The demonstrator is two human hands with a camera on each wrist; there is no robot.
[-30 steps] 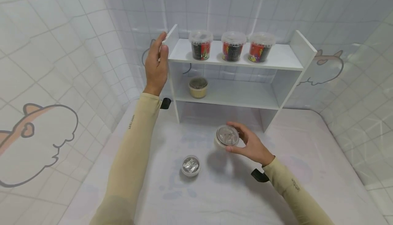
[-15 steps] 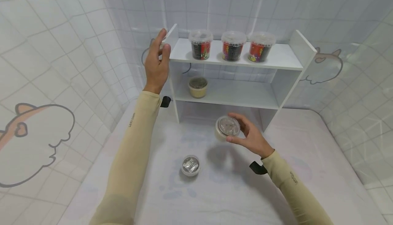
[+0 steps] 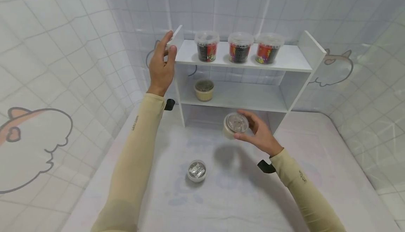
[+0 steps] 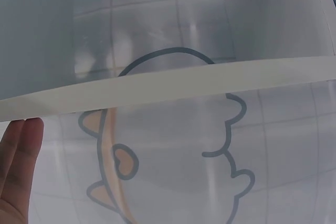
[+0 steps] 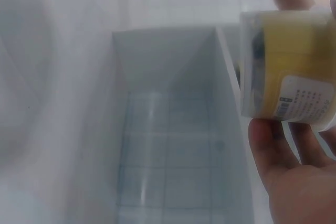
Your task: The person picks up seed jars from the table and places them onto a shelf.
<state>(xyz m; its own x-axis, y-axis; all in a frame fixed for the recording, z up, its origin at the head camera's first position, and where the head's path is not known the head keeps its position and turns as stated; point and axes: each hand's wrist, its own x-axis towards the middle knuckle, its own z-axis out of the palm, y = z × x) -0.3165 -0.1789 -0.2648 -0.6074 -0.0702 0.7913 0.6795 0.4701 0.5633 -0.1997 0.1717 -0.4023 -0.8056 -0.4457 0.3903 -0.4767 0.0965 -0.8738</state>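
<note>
My right hand (image 3: 261, 135) holds a round, clear-lidded plastic tub (image 3: 236, 123) between thumb and fingers, raised off the table in front of the shelf's lower opening. A yellow side with a white printed label shows on that tub (image 5: 299, 72) in the right wrist view. At the upper left, my left hand (image 3: 162, 66) is beside the white shelf (image 3: 246, 95), its straight fingers touching the left side panel (image 4: 173, 87). On the middle board sits a yellowish tub with a dark lid (image 3: 204, 90). A smaller tub with a silvery top (image 3: 197, 171) stands on the table.
On the top board, three clear-lidded tubs with red and black labels stand in a row: a left one (image 3: 207, 47), a middle one (image 3: 239, 48) and a right one (image 3: 268, 49). A pale cloth covers the table (image 3: 221, 204). Tile-patterned sheeting (image 3: 57, 66) surrounds it.
My right hand has lifted the tub upward and forward, nearer the shelf and slightly to the right. The left hand has stayed at the side panel, with only slight movement.
</note>
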